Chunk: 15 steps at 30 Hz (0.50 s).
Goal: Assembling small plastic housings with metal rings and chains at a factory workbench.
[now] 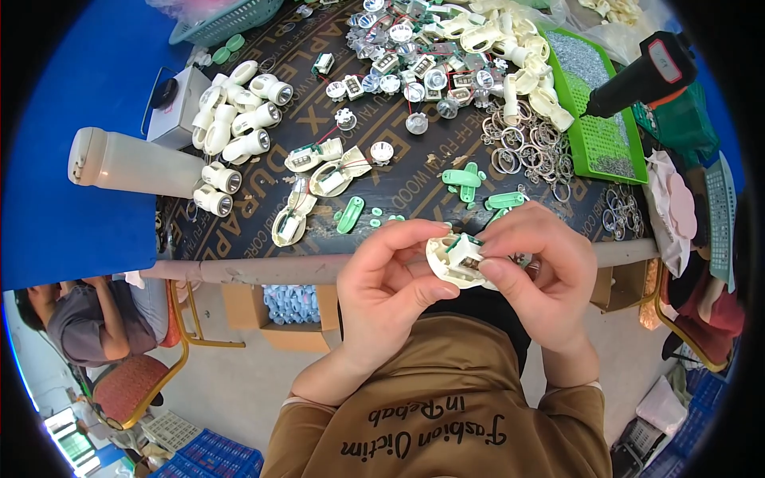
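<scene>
Just off the table's near edge, my left hand [389,280] is closed on a cream half-shell [439,261] of a small flashlight, pinched between thumb and fingers. My right hand [543,275] pinches a white block with a green circuit board [465,252] that sits in the shell. Whether it is fully seated I cannot tell. Beyond my hands lie green plastic parts [349,215] and small green buttons. Farther left rest several open cream shells [328,177] with boards and wired reflectors in them.
Assembled cream flashlights [255,118] are heaped at the left near a pale bottle-shaped container [135,162]. Clear reflectors with wired boards [414,76] pile at the back. Metal rings [518,151], a green basket [586,155] of small metal parts and a black power screwdriver [641,76] are at the right.
</scene>
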{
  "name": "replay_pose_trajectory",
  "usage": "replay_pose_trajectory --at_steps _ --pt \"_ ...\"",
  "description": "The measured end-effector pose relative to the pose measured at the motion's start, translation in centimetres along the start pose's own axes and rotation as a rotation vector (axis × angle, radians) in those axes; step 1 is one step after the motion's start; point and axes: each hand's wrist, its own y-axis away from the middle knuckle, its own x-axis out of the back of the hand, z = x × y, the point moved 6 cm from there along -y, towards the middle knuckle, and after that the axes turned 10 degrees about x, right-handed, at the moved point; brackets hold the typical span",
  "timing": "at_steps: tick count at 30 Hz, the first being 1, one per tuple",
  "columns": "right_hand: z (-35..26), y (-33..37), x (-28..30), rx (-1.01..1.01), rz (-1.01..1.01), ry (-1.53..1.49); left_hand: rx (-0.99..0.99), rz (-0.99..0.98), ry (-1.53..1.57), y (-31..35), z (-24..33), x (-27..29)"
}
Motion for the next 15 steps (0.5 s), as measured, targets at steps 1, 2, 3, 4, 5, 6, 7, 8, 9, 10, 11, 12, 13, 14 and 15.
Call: replay_pose_trajectory --at_steps 1,2,3,4,5,6,7,8,9,10,11,12,13,14,15 --pt "-0.06 0.04 0.03 0.007 0.002 0.008 -0.007 0.002 -0.012 0.03 0.04 -0.03" --pt "-0.13 0.09 0.05 0.014 0.004 0.015 -0.013 0.004 -0.024 0.07 0.09 -0.06" --pt "-0.22 0.10 0.02 0.014 0.004 0.015 -0.013 0.005 -0.024 0.09 0.10 -0.11" --pt "-0.39 0.06 -0.02 0.023 -0.002 0.039 -0.004 0.001 -0.011 0.09 0.07 -0.18" --pt "-0.49 0.03 -0.05 0.033 -0.009 0.064 0.005 -0.003 0.002 0.08 0.03 -0.22" --pt "-0.46 0.03 -0.04 0.033 -0.009 0.063 0.004 -0.003 0.002 0.08 0.04 -0.22" --pt "-0.51 0.04 -0.08 0.043 -0.023 0.072 -0.002 -0.006 0.003 0.08 0.10 -0.24" --pt "-0.55 0.04 -0.13 0.052 -0.037 0.081 -0.008 -0.009 0.004 0.06 0.15 -0.26" --pt "-0.43 0.03 -0.17 0.052 -0.037 0.082 -0.008 -0.009 0.004 0.01 0.13 -0.20" --pt "-0.49 0.02 -0.31 0.102 -0.047 0.101 -0.013 -0.004 -0.018 -0.04 0.07 -0.07" --pt "-0.62 -0.05 -0.40 0.152 -0.057 0.121 -0.018 0.001 -0.040 -0.09 0.04 0.05" --pt "-0.51 -0.15 -0.24 0.152 -0.056 0.122 -0.019 0.000 -0.040 -0.13 0.04 0.12" --pt "-0.43 -0.14 -0.25 0.161 -0.100 0.108 -0.008 -0.003 -0.042 -0.12 -0.04 0.17" --pt "-0.45 -0.14 -0.38 0.171 -0.144 0.095 0.002 -0.007 -0.043 -0.12 -0.11 0.19" --pt "-0.64 -0.26 -0.35 0.173 -0.144 0.095 -0.001 -0.008 -0.043 -0.11 -0.11 0.19"
